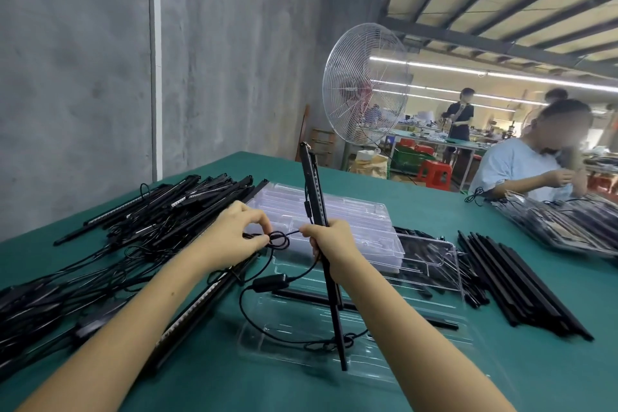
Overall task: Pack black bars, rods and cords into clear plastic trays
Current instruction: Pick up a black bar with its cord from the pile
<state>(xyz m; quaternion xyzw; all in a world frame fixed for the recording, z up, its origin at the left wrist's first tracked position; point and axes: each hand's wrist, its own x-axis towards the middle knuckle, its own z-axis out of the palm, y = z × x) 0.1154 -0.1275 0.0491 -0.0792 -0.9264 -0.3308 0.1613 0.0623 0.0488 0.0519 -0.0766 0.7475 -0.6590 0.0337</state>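
Now the right grip [329, 242] is clenched around a black bar [315, 184], holding it nearly upright with a slight tilt. The bar's lower end is down at the near edge of a clear tray [294, 349] that lies on the green surface [418, 201] just in front of the person. The left grip [235, 234], just beside the right, pinches a small loop of the bar's thin cord [280, 241] between thumb and fingertips. The cord runs between the two grips, then hangs down through an inline block [270, 282] and curls across the tray. A second bar [301, 298] lies flat in that tray. Behind the grips sits a stack of clear trays [347, 211]. On the left of the surface lies a loose heap of bars and tangled cords [160, 207]; on the right, plain black rods [521, 284] lie side by side. At the far right another person [515, 167] in a pale shirt sits at filled trays [568, 227]. A wire-caged fan [366, 87] stands beyond the surface's far edge.
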